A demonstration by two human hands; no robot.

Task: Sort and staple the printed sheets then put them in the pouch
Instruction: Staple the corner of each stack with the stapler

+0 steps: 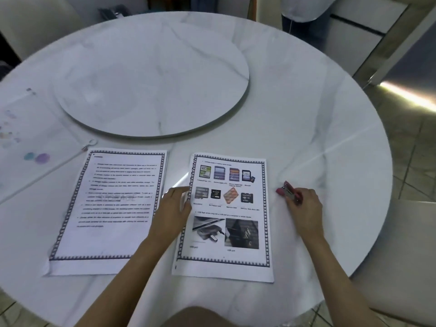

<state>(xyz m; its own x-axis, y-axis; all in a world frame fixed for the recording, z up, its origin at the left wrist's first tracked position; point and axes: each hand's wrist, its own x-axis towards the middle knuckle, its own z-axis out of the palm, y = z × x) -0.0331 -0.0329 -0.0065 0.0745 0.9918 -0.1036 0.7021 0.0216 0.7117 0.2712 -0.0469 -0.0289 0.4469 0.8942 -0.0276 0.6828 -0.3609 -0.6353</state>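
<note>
Two printed sheets lie side by side on the white marble table (306, 114). The text sheet (111, 208) is on the left, the picture sheet (226, 215) with memory-card photos on the right. My left hand (173, 208) pinches the picture sheet's left edge, thumb on top. To the right of that sheet, my right hand (303, 208) is closed around a small pink stapler (286, 191) resting on the table. The clear zip pouch (30, 142) with pastel dots lies flat at the far left, its white zipper pull near the text sheet's top corner.
A round marble turntable (151, 79) fills the table's middle, behind the sheets. A person in a white top stands beyond the far edge at the top right. A white chair seat shows at the lower right.
</note>
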